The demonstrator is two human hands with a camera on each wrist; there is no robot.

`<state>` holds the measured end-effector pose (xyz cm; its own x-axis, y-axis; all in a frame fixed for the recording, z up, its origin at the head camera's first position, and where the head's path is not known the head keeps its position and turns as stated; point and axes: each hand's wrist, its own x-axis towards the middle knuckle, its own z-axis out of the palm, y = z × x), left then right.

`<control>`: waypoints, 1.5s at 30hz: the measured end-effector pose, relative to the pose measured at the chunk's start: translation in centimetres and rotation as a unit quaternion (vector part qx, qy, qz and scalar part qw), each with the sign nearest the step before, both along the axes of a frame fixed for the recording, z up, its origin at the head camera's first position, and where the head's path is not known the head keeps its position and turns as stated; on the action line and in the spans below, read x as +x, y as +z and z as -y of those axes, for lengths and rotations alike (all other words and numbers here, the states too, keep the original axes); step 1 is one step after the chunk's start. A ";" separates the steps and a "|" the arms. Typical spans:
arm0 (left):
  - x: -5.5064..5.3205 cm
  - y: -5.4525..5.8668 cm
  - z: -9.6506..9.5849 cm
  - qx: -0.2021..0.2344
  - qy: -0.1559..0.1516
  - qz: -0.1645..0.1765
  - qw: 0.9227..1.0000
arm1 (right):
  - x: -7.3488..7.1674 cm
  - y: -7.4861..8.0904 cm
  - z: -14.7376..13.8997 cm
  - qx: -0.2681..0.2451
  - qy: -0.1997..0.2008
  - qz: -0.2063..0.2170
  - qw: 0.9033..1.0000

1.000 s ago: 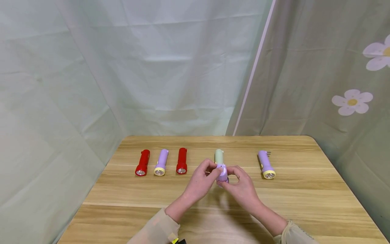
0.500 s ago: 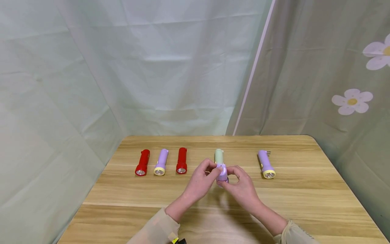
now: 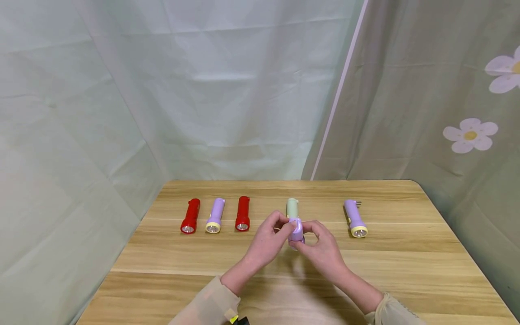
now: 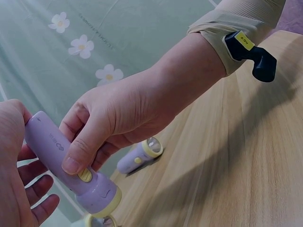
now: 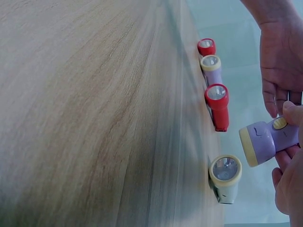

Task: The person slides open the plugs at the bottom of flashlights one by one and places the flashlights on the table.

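Note:
A purple flashlight [image 3: 297, 230] with a pale yellow head ring is held up above the table by both hands. The left hand [image 3: 266, 239] pinches its tail end. My right hand [image 3: 323, 249] grips the body nearer the lamp end, its thumb beside the yellow switch [image 4: 85, 175] in the left wrist view. In the right wrist view the lamp end of the held flashlight [image 5: 260, 142] points away from the right hand [image 5: 289, 182]. Behind the hands lies a pale green flashlight [image 3: 292, 208], partly hidden by them in the head view.
On the left of the wooden table [image 3: 183, 257] lie a red flashlight [image 3: 191, 216], a purple one [image 3: 215, 215] and another red one [image 3: 243, 214]. To the right is a purple flashlight [image 3: 355, 219] with metal prongs [image 3: 358, 204] at its tail. Curtains [image 3: 243, 99] surround the table.

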<state>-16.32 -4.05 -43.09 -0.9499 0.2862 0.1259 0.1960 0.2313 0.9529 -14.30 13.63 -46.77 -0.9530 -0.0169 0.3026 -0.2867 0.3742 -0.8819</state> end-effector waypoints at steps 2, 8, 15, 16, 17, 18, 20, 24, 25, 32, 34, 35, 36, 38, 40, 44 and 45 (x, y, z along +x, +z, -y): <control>0.0 0.0 0.0 -0.003 -0.001 -0.001 1.000 | 0.0 0.0 0.0 -0.001 0.000 0.001 1.000; -0.2 -0.1 0.1 -0.013 0.001 0.000 1.000 | 0.0 0.0 0.0 -0.002 0.002 0.001 1.000; -0.2 0.0 0.1 -0.020 0.002 0.001 1.000 | 0.0 0.0 0.0 -0.002 0.004 0.005 1.000; -0.2 -0.1 0.1 -0.021 0.003 0.001 1.000 | 0.0 -0.1 0.0 -0.002 0.004 0.006 1.000; -0.2 0.0 0.1 -0.020 0.003 0.000 1.000 | 0.0 0.0 0.0 -0.004 0.005 0.006 1.000; -0.2 -0.1 0.1 -0.020 0.003 0.000 1.000 | 0.0 -0.1 0.0 -0.004 0.005 0.007 1.000; -0.2 0.0 0.1 -0.019 0.004 -0.001 1.000 | 0.0 -0.1 0.0 -0.004 0.004 0.008 1.000; -0.2 -0.1 0.1 -0.021 0.004 -0.001 1.000 | 0.0 -0.1 0.0 -0.003 0.004 0.011 1.000; -0.2 -0.1 0.1 -0.021 0.004 0.000 1.000 | 0.0 -0.1 0.0 -0.003 0.005 0.012 1.000; -0.3 -0.2 0.1 -0.027 0.008 -0.002 1.000 | 0.1 -0.2 0.0 -0.005 0.006 0.014 1.000; -0.3 -0.2 0.1 -0.031 0.009 -0.002 0.999 | 0.1 -0.2 0.0 -0.006 0.006 0.014 1.000; -0.3 -0.2 0.1 -0.032 0.010 -0.001 0.999 | 0.1 -0.2 0.0 -0.006 0.006 0.014 1.000; -0.3 -0.2 0.1 -0.033 0.010 -0.001 0.999 | 0.1 -0.2 0.0 -0.006 0.006 0.014 1.000; -0.3 -0.1 0.1 -0.034 0.010 -0.002 0.999 | 0.1 -0.2 0.0 -0.007 0.006 0.015 1.000; -0.3 -0.1 0.1 -0.034 0.010 -0.002 0.999 | 0.1 -0.2 0.0 -0.007 0.006 0.015 1.000; -0.3 -0.2 0.1 -0.029 0.009 -0.003 1.000 | 0.1 -0.3 0.0 -0.007 0.009 0.016 1.000; -0.3 -0.2 0.1 -0.029 0.009 -0.003 1.000 | 0.1 -0.3 0.0 -0.007 0.009 0.016 1.000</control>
